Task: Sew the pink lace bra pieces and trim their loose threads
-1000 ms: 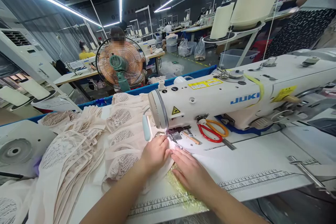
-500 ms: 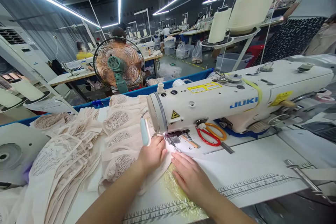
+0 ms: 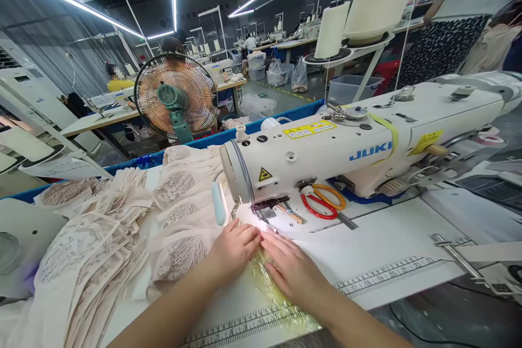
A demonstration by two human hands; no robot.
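My left hand (image 3: 234, 247) is just in front of the sewing machine's lit needle area, its fingers bent and pressed together. What its fingertips hold, if anything, is hidden. Fingertips touching it, my right hand (image 3: 291, 267) lies with fingers stretched out over the table and a yellow clear-wrapped strip (image 3: 265, 280). The white sewing machine (image 3: 318, 149) stands just beyond both hands. Left of my left hand lie beige lace bra pieces (image 3: 185, 253) in a row. A pale blue lever (image 3: 219, 204) hangs beside the machine head.
Scissors (image 3: 320, 206) with red and orange handles lie under the machine arm. More beige pieces (image 3: 95, 239) are piled at left. A printed ruler (image 3: 379, 277) runs along the table's front. Beyond stand a fan (image 3: 175, 97) and thread cones (image 3: 332, 30). People sit farther back.
My left hand has moved away from the needle area, closer to my right hand, and their fingertips now meet. The beige fabric beneath it is less visible. The view has shifted slightly.
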